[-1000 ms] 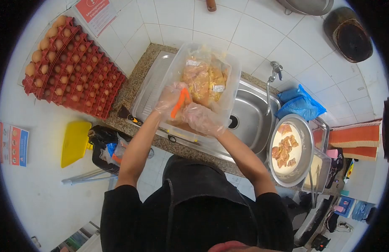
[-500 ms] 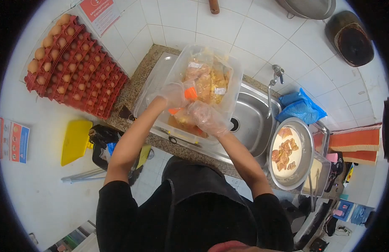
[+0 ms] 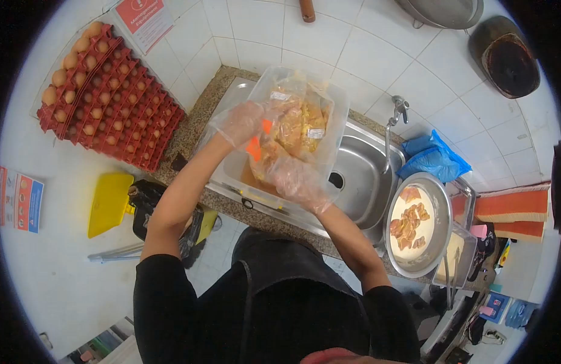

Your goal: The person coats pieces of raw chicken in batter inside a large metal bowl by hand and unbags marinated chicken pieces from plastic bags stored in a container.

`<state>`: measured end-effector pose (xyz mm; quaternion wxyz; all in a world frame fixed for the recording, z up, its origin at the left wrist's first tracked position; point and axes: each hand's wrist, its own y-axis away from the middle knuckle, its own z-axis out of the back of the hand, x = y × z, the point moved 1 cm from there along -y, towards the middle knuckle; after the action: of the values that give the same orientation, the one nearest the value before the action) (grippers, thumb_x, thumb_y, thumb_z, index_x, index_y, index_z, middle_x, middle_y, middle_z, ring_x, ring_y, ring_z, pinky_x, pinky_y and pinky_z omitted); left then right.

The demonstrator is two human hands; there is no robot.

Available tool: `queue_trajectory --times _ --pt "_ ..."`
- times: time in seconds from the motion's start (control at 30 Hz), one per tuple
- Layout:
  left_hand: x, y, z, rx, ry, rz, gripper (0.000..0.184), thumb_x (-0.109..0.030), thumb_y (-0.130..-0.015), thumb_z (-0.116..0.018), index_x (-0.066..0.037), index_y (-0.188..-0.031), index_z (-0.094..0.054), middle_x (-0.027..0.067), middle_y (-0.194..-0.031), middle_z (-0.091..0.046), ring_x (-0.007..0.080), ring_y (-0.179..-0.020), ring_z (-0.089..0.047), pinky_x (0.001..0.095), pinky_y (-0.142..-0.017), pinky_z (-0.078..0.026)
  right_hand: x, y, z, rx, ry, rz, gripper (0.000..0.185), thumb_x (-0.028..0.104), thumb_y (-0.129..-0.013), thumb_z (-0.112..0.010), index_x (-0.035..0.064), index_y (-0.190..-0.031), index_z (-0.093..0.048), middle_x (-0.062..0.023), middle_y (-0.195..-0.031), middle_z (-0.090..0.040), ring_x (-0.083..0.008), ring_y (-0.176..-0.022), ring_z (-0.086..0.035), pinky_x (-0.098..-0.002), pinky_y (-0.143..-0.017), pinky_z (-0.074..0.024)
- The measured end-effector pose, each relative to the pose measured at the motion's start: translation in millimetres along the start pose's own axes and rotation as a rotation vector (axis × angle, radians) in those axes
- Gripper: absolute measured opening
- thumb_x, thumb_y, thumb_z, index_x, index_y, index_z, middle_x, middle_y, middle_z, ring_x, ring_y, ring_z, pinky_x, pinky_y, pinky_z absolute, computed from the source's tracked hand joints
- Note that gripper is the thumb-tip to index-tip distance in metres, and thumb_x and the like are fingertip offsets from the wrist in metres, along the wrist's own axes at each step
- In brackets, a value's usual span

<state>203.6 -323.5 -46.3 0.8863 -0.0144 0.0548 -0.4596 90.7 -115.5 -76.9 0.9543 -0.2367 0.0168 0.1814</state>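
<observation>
A clear plastic tub [image 3: 340, 115] stands across the sink's left side, holding labelled plastic bags of yellow marinated meat [image 3: 295, 124]. My left hand [image 3: 241, 121], in a clear disposable glove, is over the tub's left side. Its fingers are curled at a bright orange item [image 3: 253, 148], whose kind I cannot make out because the hand partly hides it. My right hand [image 3: 300, 182], gloved too, closes on the lower part of a bag of meat near the tub's front right corner. Its fingertips are partly hidden by the glove's folds.
The steel sink [image 3: 368, 182] and tap [image 3: 399, 112] are right of the tub. A steel bowl [image 3: 444, 209] holds meat pieces in pale batter, with a blue bag [image 3: 435, 158] behind it. Red egg trays [image 3: 110, 103] are stacked left. A yellow dustpan [image 3: 110, 206] is below them.
My left hand has moved up and left, away from the right hand, and the orange item shows more. My right hand has moved slightly down over the bag.
</observation>
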Motion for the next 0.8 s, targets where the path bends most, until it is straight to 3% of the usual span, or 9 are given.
queue_trajectory --times 0.1,0.2,0.3,0.4,0.5,0.6,0.67,0.8 --pt "1 9 -5 -0.023 0.069 0.004 0.016 -0.015 -0.083 -0.069 0.001 -0.089 -0.069 0.0249 -0.081 -0.069 0.0433 -0.081 -0.069 0.0514 -0.076 -0.058 12 12 12 0.243 0.089 -0.030 0.020 0.016 -0.082 -0.064 0.0095 -0.101 -0.065 -0.0083 -0.084 -0.062 -0.0274 -0.081 -0.066 -0.0412 -0.071 -0.0547" --pt "-13 20 -6 0.115 0.080 0.187 0.017 -0.018 -0.087 -0.066 -0.004 -0.093 -0.073 0.0210 -0.088 -0.073 0.0406 -0.083 -0.071 0.0485 -0.075 -0.057 1 19 24 0.245 -0.249 0.006 0.016 0.016 -0.087 -0.059 0.0069 -0.099 -0.065 -0.0134 -0.088 -0.068 -0.0238 -0.087 -0.070 -0.0404 -0.070 -0.0581" --pt "-37 40 15 0.070 0.607 0.182 0.021 -0.025 -0.090 -0.066 -0.003 -0.091 -0.066 0.0204 -0.079 -0.066 0.0371 -0.074 -0.065 0.0454 -0.073 -0.051 -4 30 20 -0.052 -0.232 0.104 0.016 0.015 -0.086 -0.058 0.0060 -0.097 -0.065 -0.0145 -0.087 -0.067 -0.0294 -0.088 -0.069 -0.0437 -0.075 -0.0574" --pt "-50 47 -3 -0.058 0.821 0.222 0.025 -0.029 -0.090 -0.068 -0.004 -0.091 -0.064 0.0181 -0.079 -0.064 0.0324 -0.074 -0.061 0.0425 -0.074 -0.048 -10 21 19 0.195 -0.564 0.056 0.016 0.015 -0.085 -0.058 0.0054 -0.095 -0.065 -0.0151 -0.091 -0.068 -0.0333 -0.089 -0.069 -0.0442 -0.079 -0.0561" --pt "-54 48 -4 0.000 0.800 0.293 0.026 -0.030 -0.090 -0.068 -0.004 -0.090 -0.066 0.0194 -0.081 -0.065 0.0322 -0.076 -0.063 0.0430 -0.076 -0.049 -11 5 40 -0.071 -0.602 0.046 0.025 0.016 -0.084 -0.059 0.0048 -0.105 -0.065 -0.0147 -0.100 -0.068 -0.0329 -0.095 -0.068 -0.0442 -0.085 -0.0557" --pt "-57 43 -11 0.033 0.806 0.145 0.024 -0.027 -0.088 -0.069 -0.004 -0.088 -0.069 0.0203 -0.083 -0.066 0.0331 -0.077 -0.064 0.0426 -0.076 -0.049 -18 -34 48 0.605 -0.362 0.044 0.034 0.018 -0.088 -0.058 0.0048 -0.120 -0.062 -0.0165 -0.117 -0.066 -0.0307 -0.109 -0.065 -0.0437 -0.097 -0.0530" --pt "-62 39 -4 0.017 0.784 0.201 0.020 -0.024 -0.086 -0.069 -0.004 -0.087 -0.070 0.0207 -0.085 -0.068 0.0334 -0.078 -0.065 0.0420 -0.075 -0.050 -24 9 -51 0.530 -0.402 0.006 0.038 0.020 -0.091 -0.057 0.0059 -0.127 -0.060 -0.0160 -0.126 -0.064 -0.0282 -0.119 -0.062 -0.0434 -0.105 -0.0490" --pt "-66 36 -12 -0.039 0.684 0.160 0.015 -0.018 -0.083 -0.068 -0.004 -0.087 -0.072 0.0219 -0.086 -0.069 0.0342 -0.079 -0.067 0.0418 -0.073 -0.050 -11 -10 -48 0.157 -0.132 0.211 0.028 0.020 -0.093 -0.057 0.0102 -0.119 -0.061 -0.0111 -0.120 -0.065 -0.0290 -0.109 -0.064 -0.0417 -0.095 -0.0522"
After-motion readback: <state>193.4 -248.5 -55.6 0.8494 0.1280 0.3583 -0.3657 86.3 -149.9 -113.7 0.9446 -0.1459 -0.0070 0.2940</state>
